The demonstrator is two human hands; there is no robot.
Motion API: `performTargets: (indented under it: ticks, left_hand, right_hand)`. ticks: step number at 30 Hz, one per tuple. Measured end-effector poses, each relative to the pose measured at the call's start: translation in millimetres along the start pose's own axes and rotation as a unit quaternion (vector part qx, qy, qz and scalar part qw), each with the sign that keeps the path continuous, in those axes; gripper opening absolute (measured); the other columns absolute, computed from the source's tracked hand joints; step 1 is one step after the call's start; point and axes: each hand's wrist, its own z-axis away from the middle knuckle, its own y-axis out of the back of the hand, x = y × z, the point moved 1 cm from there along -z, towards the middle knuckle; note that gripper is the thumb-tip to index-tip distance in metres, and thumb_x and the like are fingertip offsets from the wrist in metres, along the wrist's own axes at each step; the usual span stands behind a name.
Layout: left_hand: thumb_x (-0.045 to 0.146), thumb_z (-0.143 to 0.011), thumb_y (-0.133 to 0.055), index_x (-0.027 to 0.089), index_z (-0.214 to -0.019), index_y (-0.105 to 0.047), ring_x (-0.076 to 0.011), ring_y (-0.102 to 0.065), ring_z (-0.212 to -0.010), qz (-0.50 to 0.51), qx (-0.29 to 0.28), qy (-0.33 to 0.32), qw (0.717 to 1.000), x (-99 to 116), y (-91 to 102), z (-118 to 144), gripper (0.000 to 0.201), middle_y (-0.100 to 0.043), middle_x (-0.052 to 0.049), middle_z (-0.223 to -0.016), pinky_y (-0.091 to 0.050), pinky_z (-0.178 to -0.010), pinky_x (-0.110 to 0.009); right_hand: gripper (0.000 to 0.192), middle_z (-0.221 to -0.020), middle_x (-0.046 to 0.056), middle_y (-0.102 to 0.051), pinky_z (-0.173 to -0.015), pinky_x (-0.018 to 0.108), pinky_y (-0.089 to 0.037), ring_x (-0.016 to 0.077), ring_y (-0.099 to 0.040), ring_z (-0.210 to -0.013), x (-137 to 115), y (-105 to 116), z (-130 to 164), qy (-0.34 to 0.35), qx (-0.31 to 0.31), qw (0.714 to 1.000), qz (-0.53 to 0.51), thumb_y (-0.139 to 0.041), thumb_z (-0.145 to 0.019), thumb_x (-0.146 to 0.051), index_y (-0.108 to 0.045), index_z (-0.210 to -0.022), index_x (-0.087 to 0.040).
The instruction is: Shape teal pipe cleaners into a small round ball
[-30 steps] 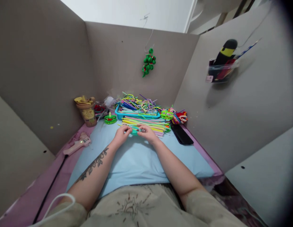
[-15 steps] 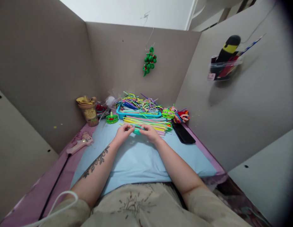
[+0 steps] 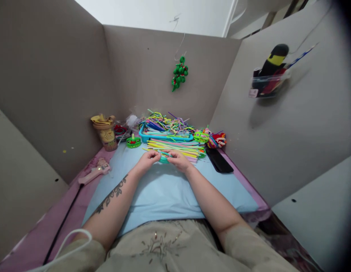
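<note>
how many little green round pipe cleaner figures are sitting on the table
2 that show clearly: one green figure left of the blue tray, beside the cup; one brighter green figure right of the tray. The hands hold a teal piece; the clutter may hide others.

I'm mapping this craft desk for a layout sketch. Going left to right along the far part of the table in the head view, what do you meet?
Pink glue gun → tan lidded cup → small green pipe-cleaner figure → turquoise tray of mixed pipe cleaners → red and multicoloured pipe-cleaner figure.
</note>
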Motion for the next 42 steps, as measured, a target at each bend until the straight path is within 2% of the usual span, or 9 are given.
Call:
performTargets:
  ticks: [5, 8, 10, 12, 17, 25, 34, 39, 42]
  left_hand:
    - [0.048, -0.066, -0.066, 0.015, -0.059, -0.051, -0.0085, -0.036, -0.053, 0.049, -0.002, 0.030, 0.998, 6, -0.4, 1, 0.037, -0.044, 0.003, -0.056, -0.027, -0.053, -0.023]
    - [0.049, -0.065, -0.065, 0.016, -0.059, -0.049, -0.0073, -0.029, -0.049, 0.065, 0.037, 0.072, 0.995, 2, 3.4, 0, 0.038, -0.040, 0.004, -0.053, -0.021, -0.049, -0.023]
    - [0.049, -0.065, -0.064, 0.016, -0.060, -0.049, -0.0073, -0.027, -0.048, 0.062, 0.061, 0.085, 0.993, -3, 6.0, -2, 0.036, -0.039, 0.005, -0.053, -0.019, -0.048, -0.023]
    - [0.049, -0.066, -0.063, 0.017, -0.059, -0.049, -0.0075, -0.027, -0.048, 0.045, 0.072, 0.075, 0.994, -6, 7.2, -3, 0.036, -0.038, 0.005, -0.052, -0.019, -0.048, -0.023]
    - [0.048, -0.069, -0.059, 0.017, -0.057, -0.045, -0.0090, -0.032, -0.051, -0.010, 0.080, 0.021, 0.997, -6, 4.0, -4, 0.036, -0.037, 0.004, -0.052, -0.024, -0.050, -0.023]
    - [0.044, -0.072, -0.055, 0.017, -0.059, -0.046, -0.0101, -0.036, -0.056, -0.054, 0.085, -0.006, 0.995, -10, -5.0, -6, 0.031, -0.040, 0.003, -0.056, -0.029, -0.053, -0.022]
    - [0.044, -0.073, -0.055, 0.016, -0.063, -0.050, -0.0101, -0.037, -0.058, -0.036, 0.100, -0.019, 0.994, -16, -5.9, -7, 0.030, -0.044, 0.003, -0.060, -0.031, -0.055, -0.022]
    - [0.042, -0.074, -0.054, 0.016, -0.063, -0.050, -0.0107, -0.039, -0.060, -0.054, 0.108, -0.025, 0.992, -15, -4.1, -8, 0.028, -0.044, 0.003, -0.061, -0.032, -0.057, -0.022]
    - [0.039, -0.073, -0.055, 0.016, -0.063, -0.051, -0.0115, -0.041, -0.063, -0.082, 0.119, -0.039, 0.989, -12, -2.8, -7, 0.025, -0.046, 0.002, -0.063, -0.034, -0.060, -0.023]
  right_hand:
    - [0.030, -0.113, 0.005, -0.060, -0.080, 0.031, -0.043, 0.0204, -0.058, -0.095, -2, -3, -1, -0.014, 0.016, 0.999, -0.036, -0.076, -0.058, -0.041, -0.066, -0.075, -0.020]
    - [0.038, -0.107, 0.005, -0.062, -0.084, 0.033, -0.043, 0.0210, -0.056, -0.099, 1, 2, -4, 0.016, 0.102, 0.994, -0.030, -0.074, -0.061, -0.043, -0.064, -0.092, -0.023]
    - [0.033, -0.108, 0.004, -0.061, -0.090, 0.034, -0.040, 0.0216, -0.053, -0.107, 3, 6, -6, 0.063, 0.163, 0.984, 0.012, -0.073, -0.062, -0.040, -0.063, -0.088, -0.023]
    - [0.024, -0.114, 0.006, -0.058, -0.093, 0.034, -0.039, 0.0223, -0.049, -0.114, 3, 8, -6, 0.096, 0.188, 0.975, 0.074, -0.071, -0.065, -0.038, -0.064, -0.079, -0.021]
    - [0.021, -0.117, 0.009, -0.054, -0.089, 0.033, -0.041, 0.0231, -0.050, -0.114, 5, 2, -5, 0.081, 0.191, 0.962, 0.179, -0.068, -0.068, -0.041, -0.069, -0.073, -0.020]
    - [0.026, -0.118, 0.008, -0.056, -0.098, 0.034, -0.033, 0.0233, -0.049, -0.114, 18, -1, -9, 0.052, 0.233, 0.960, 0.144, -0.067, -0.068, -0.045, -0.068, -0.069, -0.019]
    - [0.023, -0.122, 0.008, -0.047, -0.100, 0.033, -0.031, 0.0213, -0.045, -0.115, 10, -9, -8, 0.082, 0.265, 0.942, 0.190, -0.062, -0.071, -0.040, -0.061, -0.064, -0.018]
    - [0.020, -0.114, 0.008, -0.055, -0.098, 0.034, -0.033, 0.0229, -0.044, -0.117, 14, -8, -9, 0.064, 0.265, 0.952, 0.138, -0.068, -0.065, -0.039, -0.064, -0.067, -0.019]
    - [0.023, -0.109, 0.008, -0.059, -0.087, 0.036, -0.041, 0.0242, -0.051, -0.108, 16, -7, -10, 0.029, 0.264, 0.962, 0.056, -0.070, -0.062, -0.038, -0.063, -0.073, -0.019]
